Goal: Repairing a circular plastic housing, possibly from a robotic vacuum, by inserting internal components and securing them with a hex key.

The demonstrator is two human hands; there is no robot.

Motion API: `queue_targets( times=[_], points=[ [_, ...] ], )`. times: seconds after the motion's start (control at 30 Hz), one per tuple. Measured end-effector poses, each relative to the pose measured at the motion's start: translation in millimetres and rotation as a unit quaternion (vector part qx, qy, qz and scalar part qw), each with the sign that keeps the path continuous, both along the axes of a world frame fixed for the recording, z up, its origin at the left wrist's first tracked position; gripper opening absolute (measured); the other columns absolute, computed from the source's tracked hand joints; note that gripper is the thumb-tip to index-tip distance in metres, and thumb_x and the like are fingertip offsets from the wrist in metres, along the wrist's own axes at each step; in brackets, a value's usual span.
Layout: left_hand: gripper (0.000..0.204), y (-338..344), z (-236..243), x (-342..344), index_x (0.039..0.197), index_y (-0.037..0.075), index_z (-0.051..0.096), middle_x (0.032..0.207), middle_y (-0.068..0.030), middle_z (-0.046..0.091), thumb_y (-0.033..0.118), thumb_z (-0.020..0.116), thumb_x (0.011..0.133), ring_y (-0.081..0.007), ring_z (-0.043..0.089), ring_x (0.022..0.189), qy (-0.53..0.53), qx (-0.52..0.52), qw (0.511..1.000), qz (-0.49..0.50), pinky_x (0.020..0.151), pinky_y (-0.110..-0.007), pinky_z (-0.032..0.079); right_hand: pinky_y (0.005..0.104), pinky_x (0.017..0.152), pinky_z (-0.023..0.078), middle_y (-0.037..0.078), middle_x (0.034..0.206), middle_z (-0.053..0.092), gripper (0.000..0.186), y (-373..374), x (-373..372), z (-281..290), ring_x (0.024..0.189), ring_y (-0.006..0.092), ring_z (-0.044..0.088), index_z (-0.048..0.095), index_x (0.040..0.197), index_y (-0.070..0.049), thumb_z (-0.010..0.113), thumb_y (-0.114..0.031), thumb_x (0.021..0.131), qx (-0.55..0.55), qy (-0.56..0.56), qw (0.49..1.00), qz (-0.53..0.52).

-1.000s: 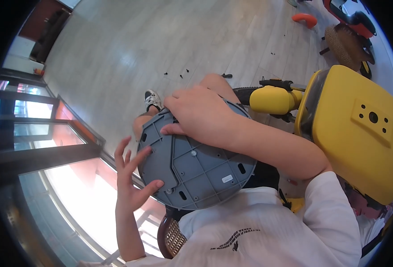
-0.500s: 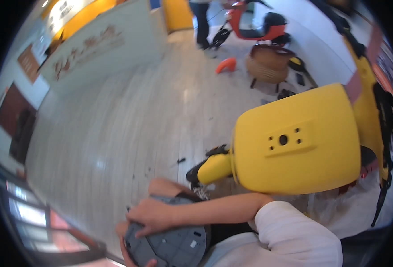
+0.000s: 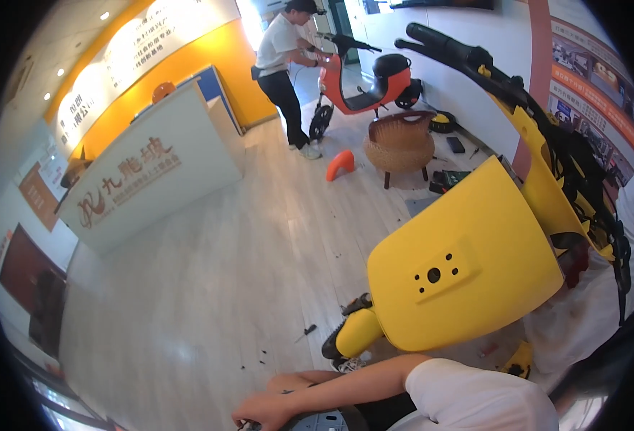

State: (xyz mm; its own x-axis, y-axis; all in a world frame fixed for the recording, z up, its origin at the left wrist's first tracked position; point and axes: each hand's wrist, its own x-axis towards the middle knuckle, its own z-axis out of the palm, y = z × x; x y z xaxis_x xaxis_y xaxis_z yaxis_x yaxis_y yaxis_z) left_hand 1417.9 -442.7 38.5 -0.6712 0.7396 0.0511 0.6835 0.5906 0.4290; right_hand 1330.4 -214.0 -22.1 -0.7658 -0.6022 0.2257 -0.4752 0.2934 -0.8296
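Observation:
My right hand (image 3: pixel 263 408) is low at the bottom edge, fingers curled at the grey plastic panel (image 3: pixel 320 422), which rests over my lap and is mostly cut off by the frame. My left hand is out of view. Just above my right forearm lies a yellow scooter (image 3: pixel 460 251) on its side, with a flat panel bearing bolt holes, a yellow fender over the wheel, and black handlebars at the upper right.
A person (image 3: pixel 277 54) stands at a red scooter (image 3: pixel 360 97). Nearby are a wicker chair (image 3: pixel 399 147), an orange curved part (image 3: pixel 340 167) and dark items. A white counter (image 3: pixel 137 165) stands at left. Small black parts (image 3: pixel 306 332) lie on the floor.
My view has swung up from my lap toward the room, so the panel and my hands sit lower in the picture. My left hand has left the view.

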Motion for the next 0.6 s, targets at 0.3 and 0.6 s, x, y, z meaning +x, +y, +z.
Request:
queue_targets(
  times=[0.3, 0.6],
  points=[
    [0.02, -12, -40, -13, 0.09, 0.007, 0.073, 0.109, -0.0167, 0.073, 0.01, 0.085, 0.074, -0.0423, 0.066, 0.114, 0.008, 0.168, 0.984, -0.063, 0.101, -0.053, 0.05, 0.0439, 0.08, 0.048, 0.015, 0.095, 0.062, 0.022, 8, -27, -16, 0.089, 0.0326, 0.062, 0.055, 0.114, -0.006, 0.06, -0.023, 0.102, -0.128, -0.165, 0.961, -0.181],
    [0.02, -13, -53, -21, 0.094, 0.007, 0.071, 0.111, -0.0163, 0.07, 0.013, 0.081, 0.078, -0.0405, 0.064, 0.112, 0.056, 0.171, 0.979, -0.093, 0.097, -0.05, 0.049, 0.0486, 0.079, 0.051, 0.021, 0.095, 0.067, 0.026, 34, 87, 54, 0.091, 0.0413, 0.066, 0.059, 0.118, -0.006, 0.063, -0.017, 0.095, 0.018, -0.007, 0.999, -0.032]
  ],
)
